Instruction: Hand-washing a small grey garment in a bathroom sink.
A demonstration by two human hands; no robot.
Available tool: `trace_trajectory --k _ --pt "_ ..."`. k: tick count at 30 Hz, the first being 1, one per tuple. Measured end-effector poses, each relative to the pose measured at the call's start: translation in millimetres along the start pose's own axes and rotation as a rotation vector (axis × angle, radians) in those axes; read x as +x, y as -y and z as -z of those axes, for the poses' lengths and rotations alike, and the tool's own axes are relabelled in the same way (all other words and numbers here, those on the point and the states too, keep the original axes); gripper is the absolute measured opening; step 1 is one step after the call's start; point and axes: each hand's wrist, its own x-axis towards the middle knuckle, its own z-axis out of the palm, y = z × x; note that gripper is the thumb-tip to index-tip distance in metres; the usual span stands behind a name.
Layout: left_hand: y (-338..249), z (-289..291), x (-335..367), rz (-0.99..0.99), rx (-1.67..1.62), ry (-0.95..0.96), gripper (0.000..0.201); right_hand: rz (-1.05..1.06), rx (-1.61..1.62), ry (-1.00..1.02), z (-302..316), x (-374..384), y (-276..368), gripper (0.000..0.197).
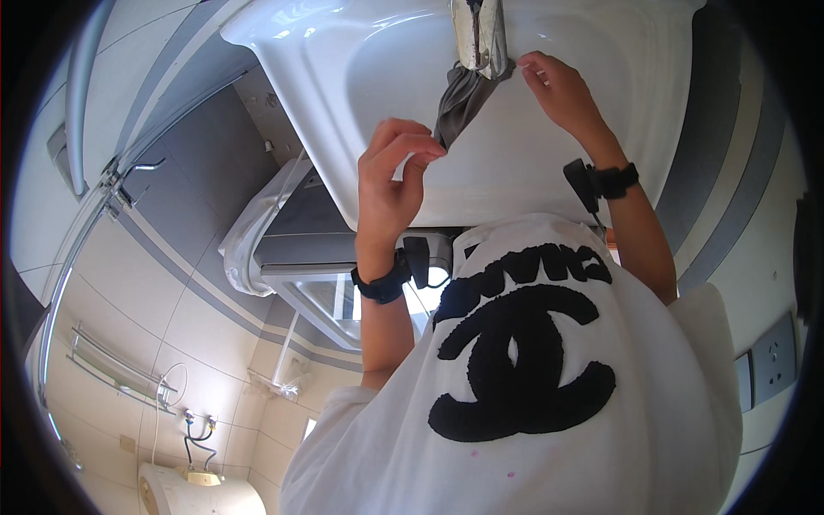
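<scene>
Although the chrome tap [479, 34] is being cut off by the upper edge, a grey cloth [461, 103] is hanging from under it over the white basin [360, 77], whose bowl is holding nothing else that can be made out. The left hand [393, 176] is pinching the cloth's lower end, while the right hand [562, 90] is gripping its upper end beside the tap.
</scene>
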Motion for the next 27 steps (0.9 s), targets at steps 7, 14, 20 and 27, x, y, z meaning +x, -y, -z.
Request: trace_trajectory --k 7,14,20,27 --pt "-5.3 -9.0 -17.9 0.13 -0.165 0.293 0.027 -0.332 -0.077 0.255 -32.9 21.8 12.5 0.048" --pt "-7.7 -27.7 -20.6 0.08 -0.11 0.489 0.022 -0.317 -0.166 0.259 -72.5 24.6 -28.0 0.04" --pt "1.6 -28.1 -29.6 0.214 0.015 0.621 0.014 -0.407 0.068 0.271 -26.3 4.6 -63.8 0.026" --pt "14.7 -40.5 -34.9 0.304 -0.032 0.684 0.012 -0.241 -0.067 0.148 -21.4 -9.0 -61.0 0.022"
